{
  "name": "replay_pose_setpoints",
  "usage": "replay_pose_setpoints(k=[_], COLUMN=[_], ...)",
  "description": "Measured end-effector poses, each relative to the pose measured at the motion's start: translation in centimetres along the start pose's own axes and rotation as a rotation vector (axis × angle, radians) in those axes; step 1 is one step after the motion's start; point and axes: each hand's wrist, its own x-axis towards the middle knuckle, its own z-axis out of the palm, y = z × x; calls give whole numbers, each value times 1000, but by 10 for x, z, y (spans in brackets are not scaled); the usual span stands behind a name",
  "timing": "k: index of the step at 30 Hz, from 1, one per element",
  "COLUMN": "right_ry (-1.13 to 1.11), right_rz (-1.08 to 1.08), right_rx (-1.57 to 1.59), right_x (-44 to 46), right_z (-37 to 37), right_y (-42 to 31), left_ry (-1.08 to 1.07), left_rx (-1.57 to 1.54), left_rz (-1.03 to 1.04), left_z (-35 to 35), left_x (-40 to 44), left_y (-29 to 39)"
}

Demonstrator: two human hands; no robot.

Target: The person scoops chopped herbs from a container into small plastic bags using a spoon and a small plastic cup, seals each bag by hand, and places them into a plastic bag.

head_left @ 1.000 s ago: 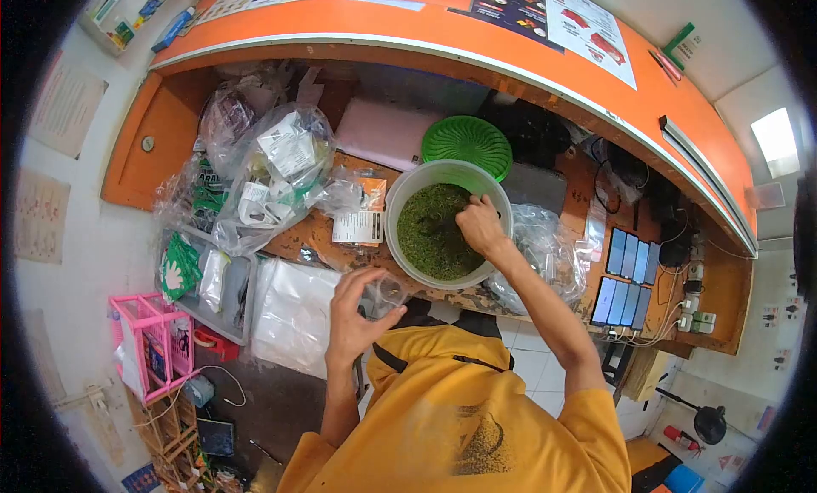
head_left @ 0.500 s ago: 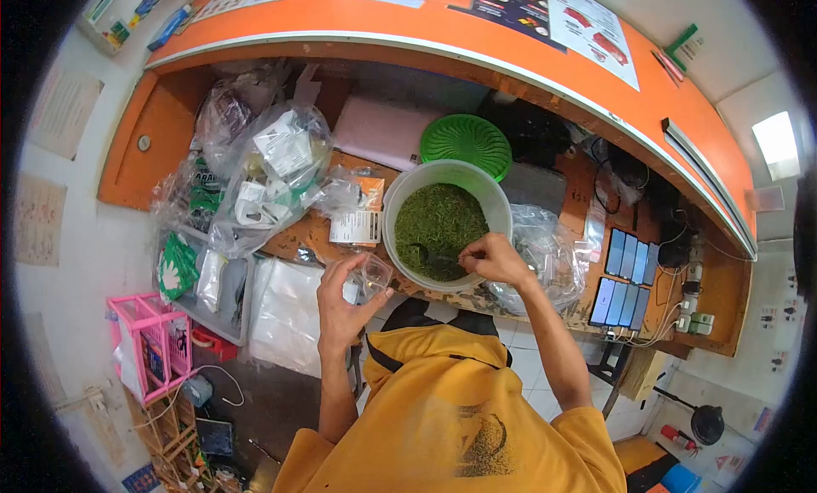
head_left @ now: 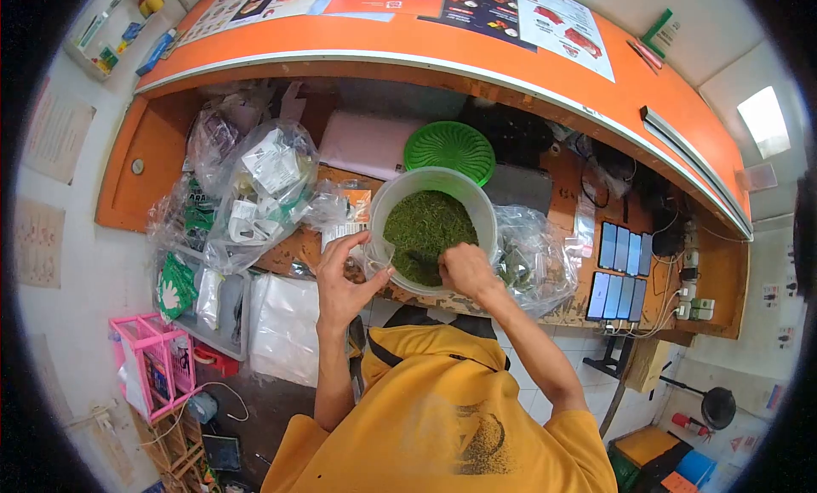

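Observation:
A translucent white tub (head_left: 485, 208) on the wooden shelf holds a heap of shredded, dark green dried leaves (head_left: 425, 221). My right hand (head_left: 468, 272) is closed over the tub's near right side, on the handle of a dark spoon (head_left: 423, 262). The spoon's bowl is largely sunk in the leaves. At the tub's left rim, my left hand (head_left: 340, 289) keeps a small clear plastic bag (head_left: 376, 255) spread between thumb and fingers. Whether anything lies inside the bag I cannot tell. Behind the tub rests a round green ribbed lid (head_left: 449, 153).
Large plastic bags of packets (head_left: 268, 187) crowd the left. Flat clear bags (head_left: 285, 323) lie beside a grey bin (head_left: 234, 323). A crumpled clear bag (head_left: 536, 263) sits right of the tub, before several phones (head_left: 617, 297) with cables. The orange counter (head_left: 383, 42) overhangs the shelf.
My left hand has brought the small bag up against the tub's rim. The spoon has dipped deeper into the leaves under my right hand. The whole view has shifted slightly.

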Motion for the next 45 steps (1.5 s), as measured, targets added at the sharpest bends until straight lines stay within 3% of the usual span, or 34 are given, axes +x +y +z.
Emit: replay_pose_setpoints(k=[4,5,9,13,17,22,25,32,35,38,41,45], right_ry=[38,-50,-26,32,186,332,552,682,710,548,629,738], right_rz=[-77,17,209,340,324,383,276,274,284,305,156,7], right_rx=[264,359,591,601,605,623,508,373,395,524,323,383], right_x=[-17,-18,-29,-44,-56,-74,-78,-75,-70,-63,-50,-28], right_z=[-35,-44,-65,-91,-78,-111,-113,-98,-91,-74,-72,-89], right_y=[0,5,24,21,49,23,1,-19,-6,3,-7,-47], left_ry=[32,44,55,49,-2,-41,-72,-79,-64,-48,3,160], left_rx=[-23,-17,-11,-26,-27,-21,34,15,1,-32,-83,-17], left_rz=[-115,-118,-108,-15,19,47,68,94,86,62,39,148], left_z=[-11,-12,-9,12,36,69,87,103,103,101,103,118], left_x=[-11,-13,-10,5,22,34,37,41,41,39,37,26], left_y=[-6,-7,-12,-10,-5,-14,-19,-16,-18,-18,-19,-20])
